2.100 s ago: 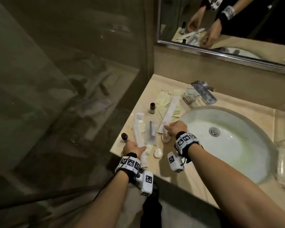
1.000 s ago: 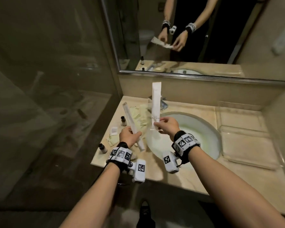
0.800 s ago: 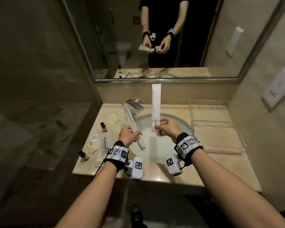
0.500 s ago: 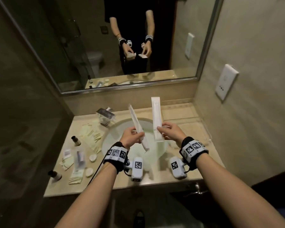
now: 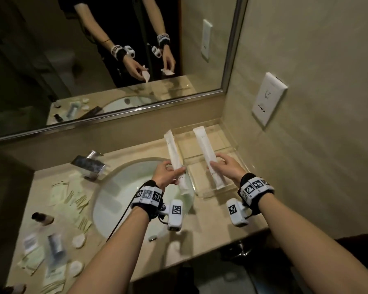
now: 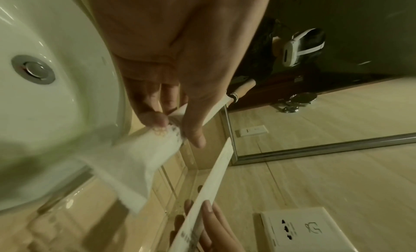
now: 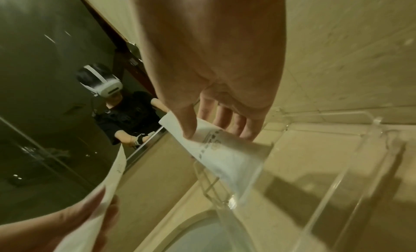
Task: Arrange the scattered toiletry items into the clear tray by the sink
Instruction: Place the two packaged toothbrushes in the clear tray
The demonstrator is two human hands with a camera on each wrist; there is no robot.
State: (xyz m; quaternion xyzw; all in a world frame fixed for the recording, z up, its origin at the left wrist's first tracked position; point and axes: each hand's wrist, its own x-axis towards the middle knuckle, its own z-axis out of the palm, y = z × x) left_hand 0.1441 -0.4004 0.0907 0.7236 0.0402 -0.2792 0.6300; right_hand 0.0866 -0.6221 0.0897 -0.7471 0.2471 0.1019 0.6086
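Note:
Each hand holds a long white sachet. My left hand (image 5: 168, 172) pinches the left sachet (image 5: 174, 158) over the sink's right rim, beside the clear tray (image 5: 225, 145). My right hand (image 5: 225, 166) holds the right sachet (image 5: 206, 153) above the tray, between thumb and fingers. In the left wrist view the thumb and fingers (image 6: 175, 120) pinch the left sachet (image 6: 144, 159). In the right wrist view the thumb (image 7: 186, 124) presses the right sachet (image 7: 220, 156) over the tray wall (image 7: 337, 175).
Left of the white sink (image 5: 123, 192) the beige counter holds scattered toiletries: flat packets (image 5: 72, 198), a small dark bottle (image 5: 42, 218), round white pads (image 5: 78, 240) and a clear-wrapped item (image 5: 55, 247). A chrome tap (image 5: 89, 164) stands behind the sink. A wall socket (image 5: 268, 98) is at right.
Both hands lifted the sachets from the left counter and carried them rightward across the sink. The right sachet now hangs over the tray; the view has swung right.

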